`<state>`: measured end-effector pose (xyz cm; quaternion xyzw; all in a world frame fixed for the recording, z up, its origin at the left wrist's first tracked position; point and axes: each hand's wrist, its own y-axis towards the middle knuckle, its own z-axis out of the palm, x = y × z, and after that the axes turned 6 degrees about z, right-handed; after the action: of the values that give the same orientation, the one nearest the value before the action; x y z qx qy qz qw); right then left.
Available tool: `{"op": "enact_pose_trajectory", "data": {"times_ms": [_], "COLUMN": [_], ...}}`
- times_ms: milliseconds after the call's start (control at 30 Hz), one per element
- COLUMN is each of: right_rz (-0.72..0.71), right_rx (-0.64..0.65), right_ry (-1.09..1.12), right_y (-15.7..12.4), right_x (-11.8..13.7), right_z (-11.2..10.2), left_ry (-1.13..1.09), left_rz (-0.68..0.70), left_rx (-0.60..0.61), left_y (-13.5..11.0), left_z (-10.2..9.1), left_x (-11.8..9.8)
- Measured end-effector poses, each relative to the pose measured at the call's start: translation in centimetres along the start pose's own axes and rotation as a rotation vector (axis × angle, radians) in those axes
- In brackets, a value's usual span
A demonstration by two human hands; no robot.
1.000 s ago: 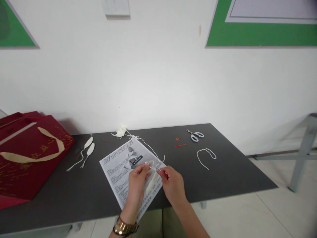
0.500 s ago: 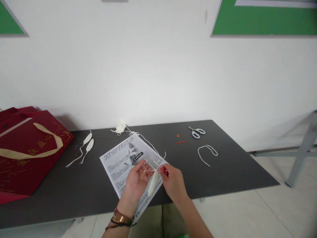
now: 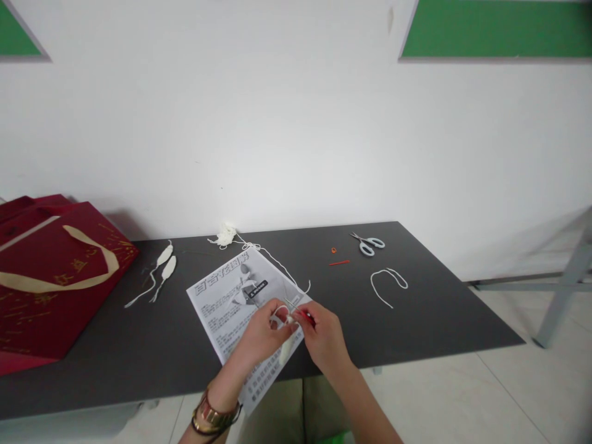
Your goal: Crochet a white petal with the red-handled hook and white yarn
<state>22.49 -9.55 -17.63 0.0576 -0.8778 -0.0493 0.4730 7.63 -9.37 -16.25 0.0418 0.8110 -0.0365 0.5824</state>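
Note:
My right hand (image 3: 324, 330) is closed around the red handle of a crochet hook (image 3: 309, 317), whose thin metal shaft points up and left. Close against it, my left hand (image 3: 268, 327) pinches a crocheted white petal (image 3: 287, 348) near its top, with white yarn looped about the fingers. The petal hangs below the fingertips, partly hidden by my left hand. Beneath both hands lies a printed instruction sheet (image 3: 226, 308) with text and pictures.
Two white petals (image 3: 167, 269) with yarn tails lie left, beside a dark red gift bag (image 3: 69, 283). A yarn bundle (image 3: 226, 235) is by the wall. To the right are scissors (image 3: 367, 243), an orange stitch marker (image 3: 333, 250), a red needle (image 3: 339, 263) and cut yarn (image 3: 388, 287).
My left hand has turned over, from palm up with the fingers curled to a pinch at the petal's top. The view has shifted slightly. My right hand still grips the hook.

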Motion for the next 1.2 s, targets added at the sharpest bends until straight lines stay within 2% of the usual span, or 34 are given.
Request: {"op": "enact_pose_trajectory", "data": {"times_ms": [300, 433, 700, 933, 1033, 1100, 1200], "right_rz": [0.042, 0.042, 0.058, 0.127, 0.203, 0.251, 0.247], "right_rx": [-0.015, -0.008, -0.015, 0.05, 0.089, 0.107, 0.085], "right_ry": [0.098, 0.144, 0.234, 0.46, 0.566, 0.592, 0.583], "right_y": [-0.9, -1.2, -2.1, -2.3, -2.2, -2.2, -2.1], "right_x": [0.6, 0.9, 1.5, 1.9, 2.1, 2.3, 2.6], "right_z": [0.1, 0.0, -1.0, -1.6, -1.4, -1.3, -1.4], "left_ry": [0.188, 0.19, 0.116, 0.005, -0.028, -0.053, -0.028], "left_rz": [-0.022, -0.022, -0.021, 0.037, 0.068, 0.089, 0.094], "left_rx": [-0.305, -0.378, -0.407, -0.432, -0.414, -0.405, -0.419], "left_y": [-1.1, -1.3, -1.9, -2.8, -2.9, -3.0, -3.1], "left_z": [1.6, 1.7, 1.5, 1.8, 2.0, 2.0, 2.2], "left_x": [-0.8, -1.1, -1.0, -2.4, -2.7, -2.7, -2.5]}}
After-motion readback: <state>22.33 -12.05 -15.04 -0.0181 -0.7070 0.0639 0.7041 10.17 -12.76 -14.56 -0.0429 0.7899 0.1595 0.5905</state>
